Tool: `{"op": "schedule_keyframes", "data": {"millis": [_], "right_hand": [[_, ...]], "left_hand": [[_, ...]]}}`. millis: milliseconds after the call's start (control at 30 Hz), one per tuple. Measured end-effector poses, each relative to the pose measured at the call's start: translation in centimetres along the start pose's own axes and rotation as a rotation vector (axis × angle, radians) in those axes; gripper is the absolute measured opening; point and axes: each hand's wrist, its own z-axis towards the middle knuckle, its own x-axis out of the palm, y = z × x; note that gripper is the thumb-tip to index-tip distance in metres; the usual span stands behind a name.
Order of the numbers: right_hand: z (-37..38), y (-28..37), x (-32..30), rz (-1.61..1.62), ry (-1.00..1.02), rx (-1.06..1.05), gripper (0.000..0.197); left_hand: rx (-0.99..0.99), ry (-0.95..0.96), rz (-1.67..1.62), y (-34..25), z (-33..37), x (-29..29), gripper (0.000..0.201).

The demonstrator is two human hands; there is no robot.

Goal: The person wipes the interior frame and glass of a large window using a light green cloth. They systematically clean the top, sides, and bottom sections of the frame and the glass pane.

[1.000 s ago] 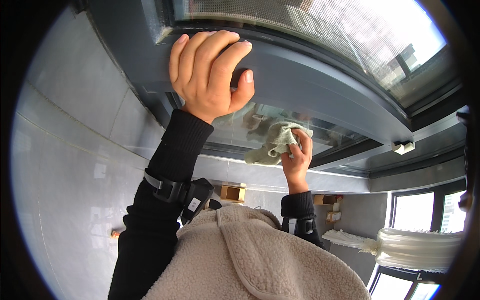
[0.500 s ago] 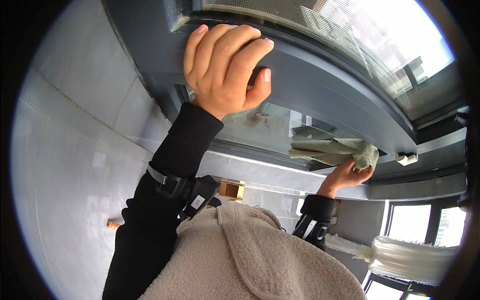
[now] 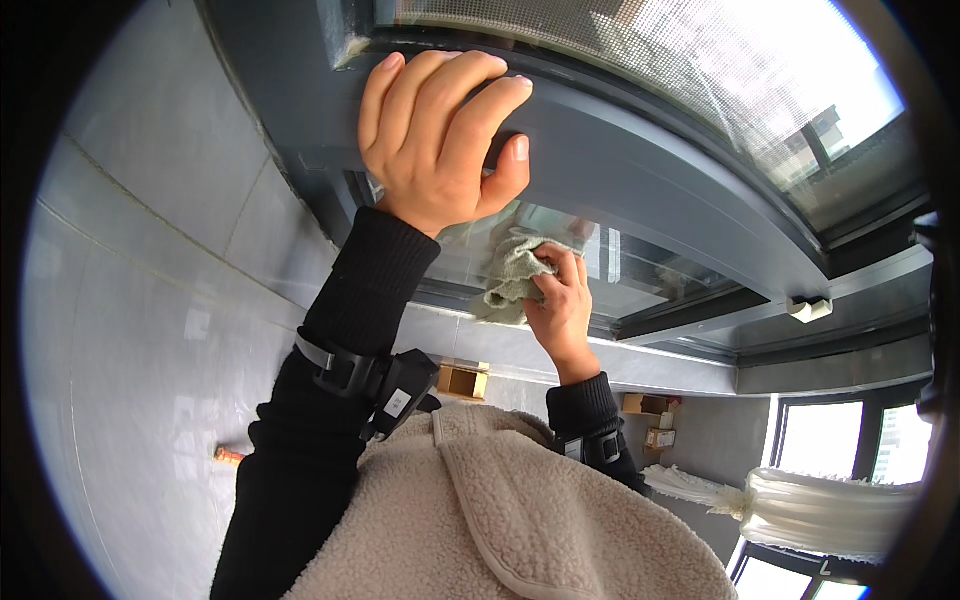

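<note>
My left hand [image 3: 440, 145] grips the dark grey window frame [image 3: 620, 155], fingers bent over its upper part and thumb on the near side. A small dark piece shows between that thumb and forefinger; what it is I cannot make out. Lower and to the right, my right hand [image 3: 562, 305] is closed on a bunched grey-green cloth [image 3: 512, 275]. The cloth lies against the glass pane [image 3: 640, 265] below the frame's rail. Palm and fingers hide part of it.
A white block-shaped fitting [image 3: 810, 309] sits on the frame at right. Past it hangs a whitish wrapped bundle [image 3: 830, 512] before other windows. Grey tiled wall [image 3: 150, 290] runs along the left. Small boxes [image 3: 463, 381] stand below, beyond the sill.
My right hand has swept the cloth leftward across the pane, from the right end to near my left wrist; the cloth is now more bunched. My left hand stays on the frame.
</note>
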Motion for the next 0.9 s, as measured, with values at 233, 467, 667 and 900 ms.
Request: {"op": "schedule_keyframes", "data": {"millis": [233, 467, 667, 900], "right_hand": [[-3.6, -4.0, -2.3, 0.102, -0.136, 0.3, 0.037], [-5.3, -7.3, -5.3, 0.357, -0.677, 0.638, 0.051], [-2.8, -5.3, -6.0, 0.352, -0.916, 0.439, 0.043], [0.0, -0.7, -1.9, 0.111, -0.536, 0.083, 0.034]], "left_hand": [[-0.008, 0.014, -0.003, 0.0, -0.1, 0.0, 0.026], [0.007, -0.007, 0.002, 0.1, -0.3, 0.3, 0.027], [0.01, -0.012, 0.019, 0.0, -0.3, 0.3, 0.026], [0.012, -0.009, 0.012, 0.0, -0.3, 0.4, 0.027]]}}
